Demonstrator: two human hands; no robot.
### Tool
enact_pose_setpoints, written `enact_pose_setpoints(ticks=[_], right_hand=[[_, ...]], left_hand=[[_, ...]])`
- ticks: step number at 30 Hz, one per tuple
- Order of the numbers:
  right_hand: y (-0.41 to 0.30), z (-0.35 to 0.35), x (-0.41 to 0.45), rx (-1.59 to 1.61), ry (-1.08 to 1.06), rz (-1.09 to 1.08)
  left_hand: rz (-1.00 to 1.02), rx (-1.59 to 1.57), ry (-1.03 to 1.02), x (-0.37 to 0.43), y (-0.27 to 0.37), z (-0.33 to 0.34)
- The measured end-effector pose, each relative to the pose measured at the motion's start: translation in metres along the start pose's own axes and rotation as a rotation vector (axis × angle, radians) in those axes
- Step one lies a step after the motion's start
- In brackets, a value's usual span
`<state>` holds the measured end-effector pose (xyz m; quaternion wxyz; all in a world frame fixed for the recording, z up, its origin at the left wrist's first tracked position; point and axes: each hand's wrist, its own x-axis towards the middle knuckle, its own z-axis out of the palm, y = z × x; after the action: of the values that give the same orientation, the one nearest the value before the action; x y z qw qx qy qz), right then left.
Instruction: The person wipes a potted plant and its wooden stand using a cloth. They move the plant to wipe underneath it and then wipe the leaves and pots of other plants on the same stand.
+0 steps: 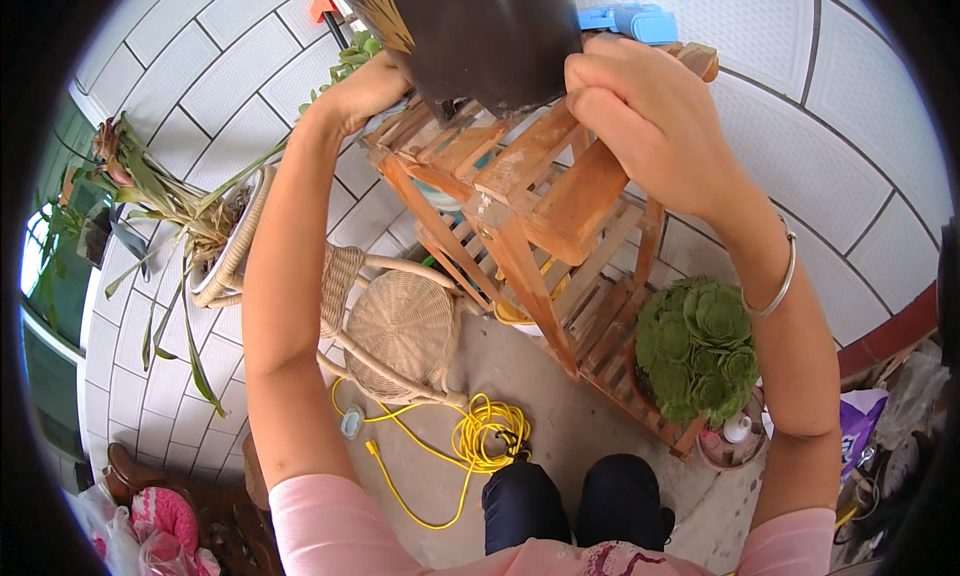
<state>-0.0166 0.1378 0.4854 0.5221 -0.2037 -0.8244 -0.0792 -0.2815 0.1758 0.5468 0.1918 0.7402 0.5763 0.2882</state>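
A large dark brown pot (491, 47) with a gold leaf-like pattern stands at the top of the view, on or just over the upper shelf of a wooden slatted plant stand (517, 178). Its upper part is cut off by the frame. My left hand (375, 88) is against the pot's left side, its fingers hidden behind it. A bit of grey-blue material (385, 115), perhaps cloth, shows beneath that hand. My right hand (649, 118) is curled at the pot's lower right edge, thumb and knuckles against it.
A light blue plastic object (630, 22) lies behind my right hand. A green rosette succulent (694, 351) sits on the stand's lower tier. Below are a wicker chair (405, 328) and coiled yellow cord (487, 433). At left, a potted plant (202, 223) has drooping leaves.
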Motion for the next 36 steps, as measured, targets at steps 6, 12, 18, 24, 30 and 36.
enact_pose_setpoints(ticks=[6, 12, 18, 24, 30, 36], right_hand=[[-0.005, -0.003, 0.001, -0.040, -0.054, 0.034], [-0.008, -0.008, 0.003, 0.073, -0.168, 0.126], [0.006, -0.007, -0.002, 0.213, -0.124, 0.058], [-0.013, -0.008, 0.010, 0.113, -0.242, 0.185], [-0.027, -0.007, 0.006, 0.155, -0.194, 0.320], [-0.031, -0.012, 0.015, 0.136, -0.253, 0.418]], left_hand=[[0.140, 0.225, -0.074, -0.030, -0.035, -0.035], [0.000, 0.113, 0.009, -0.130, -0.048, -0.048], [-0.050, 0.006, 0.019, -0.183, -0.098, -0.056], [-0.190, -0.444, 0.347, -0.204, -0.152, -0.013], [-0.190, -0.523, 0.352, -0.168, -0.140, 0.071], [0.231, -0.480, 0.948, -0.136, -0.114, 0.110]])
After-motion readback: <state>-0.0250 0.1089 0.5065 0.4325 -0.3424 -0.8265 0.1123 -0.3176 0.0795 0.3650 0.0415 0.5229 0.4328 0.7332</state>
